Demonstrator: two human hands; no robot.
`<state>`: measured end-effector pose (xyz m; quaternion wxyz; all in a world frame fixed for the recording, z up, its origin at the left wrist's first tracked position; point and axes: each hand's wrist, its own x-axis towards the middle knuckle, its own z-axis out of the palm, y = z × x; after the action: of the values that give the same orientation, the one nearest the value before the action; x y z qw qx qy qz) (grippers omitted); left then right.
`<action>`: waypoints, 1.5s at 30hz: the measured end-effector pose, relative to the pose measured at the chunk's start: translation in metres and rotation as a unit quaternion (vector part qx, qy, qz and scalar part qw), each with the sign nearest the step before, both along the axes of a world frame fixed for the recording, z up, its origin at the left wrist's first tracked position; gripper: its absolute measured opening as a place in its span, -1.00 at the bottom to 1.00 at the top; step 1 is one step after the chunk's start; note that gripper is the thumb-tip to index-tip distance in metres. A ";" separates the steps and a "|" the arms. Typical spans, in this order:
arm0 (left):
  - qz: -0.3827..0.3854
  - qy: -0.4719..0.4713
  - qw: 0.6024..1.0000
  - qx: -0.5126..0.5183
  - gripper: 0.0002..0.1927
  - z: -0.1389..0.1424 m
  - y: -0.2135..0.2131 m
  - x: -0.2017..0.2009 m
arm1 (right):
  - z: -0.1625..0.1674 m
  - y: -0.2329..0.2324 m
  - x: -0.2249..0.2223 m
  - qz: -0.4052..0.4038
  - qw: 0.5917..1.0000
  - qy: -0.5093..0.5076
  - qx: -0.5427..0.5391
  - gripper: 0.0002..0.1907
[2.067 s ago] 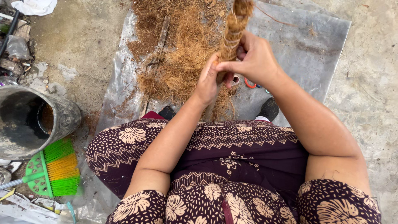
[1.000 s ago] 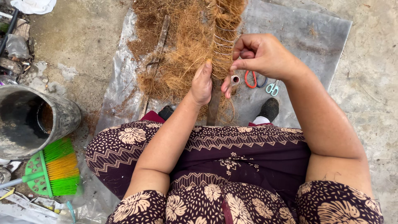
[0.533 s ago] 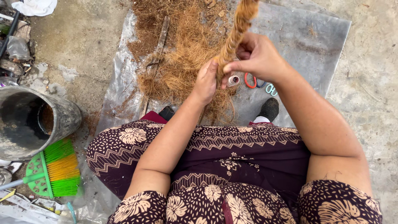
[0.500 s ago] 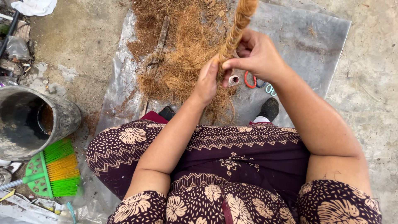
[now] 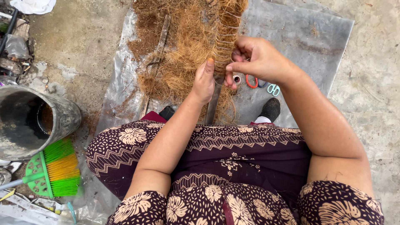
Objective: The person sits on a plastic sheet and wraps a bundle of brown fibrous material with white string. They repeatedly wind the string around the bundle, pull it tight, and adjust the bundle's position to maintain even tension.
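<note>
A heap of brown coconut fibre (image 5: pixel 183 46) lies on a grey plastic sheet (image 5: pixel 300 37) in front of my knees. A fibre-covered stick (image 5: pixel 227 37) bound with thin string rises from the heap, its bare lower end at my feet. My left hand (image 5: pixel 204 81) grips this stick from the left. Just to its right, my right hand (image 5: pixel 256 58) pinches the thin string against the stick. Behind my right hand lie a small spool (image 5: pixel 237 78) and scissors with orange and blue handles (image 5: pixel 262 84).
A dirty metal bucket (image 5: pixel 33 121) stands at the left, with a green, yellow and orange broom head (image 5: pixel 54 168) below it. Clutter and a white cloth (image 5: pixel 35 5) lie at the far left. My dark patterned trousers (image 5: pixel 216 146) fill the lower view; concrete floor (image 5: pixel 371 83) surrounds the sheet.
My right hand dipped down toward the spool, then rose back to the stick, pulling the string. My left hand kept its hold on the fibre-covered stick throughout.
</note>
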<state>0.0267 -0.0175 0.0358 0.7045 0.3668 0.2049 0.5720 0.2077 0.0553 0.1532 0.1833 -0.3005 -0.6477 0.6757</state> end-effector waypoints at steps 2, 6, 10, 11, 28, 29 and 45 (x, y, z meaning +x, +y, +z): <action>-0.042 -0.013 0.999 0.001 -0.27 0.002 -0.001 -0.002 | 0.002 0.001 0.002 0.028 0.999 -0.020 0.034 -0.77; -0.141 -0.111 0.981 -0.070 -0.29 0.002 -0.005 -0.006 | 0.008 0.001 0.005 0.075 0.995 -0.035 0.047 -0.63; -0.215 -0.152 0.960 -0.094 -0.37 -0.003 -0.008 -0.004 | 0.013 -0.001 0.007 0.097 0.992 -0.077 -0.037 -0.46; -0.203 -0.142 0.963 -0.102 -0.41 -0.004 -0.008 -0.003 | 0.012 -0.001 0.007 0.081 0.994 -0.067 -0.040 -0.46; 0.075 0.038 0.996 0.024 -0.42 -0.022 0.002 0.012 | -0.009 0.007 0.002 -0.063 0.959 -0.160 0.223 -0.55; 0.077 0.031 0.996 0.022 -0.44 -0.021 0.002 0.012 | -0.007 0.006 0.003 -0.061 0.961 -0.153 0.224 -0.56; -0.029 -0.019 0.999 0.008 -0.38 -0.004 0.003 0.004 | 0.003 -0.002 0.002 -0.089 0.983 -0.108 0.115 -0.79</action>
<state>0.0305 -0.0147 0.0322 0.7216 0.3673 0.1761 0.5598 0.2096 0.0530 0.1567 0.2047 -0.4054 -0.7078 0.5411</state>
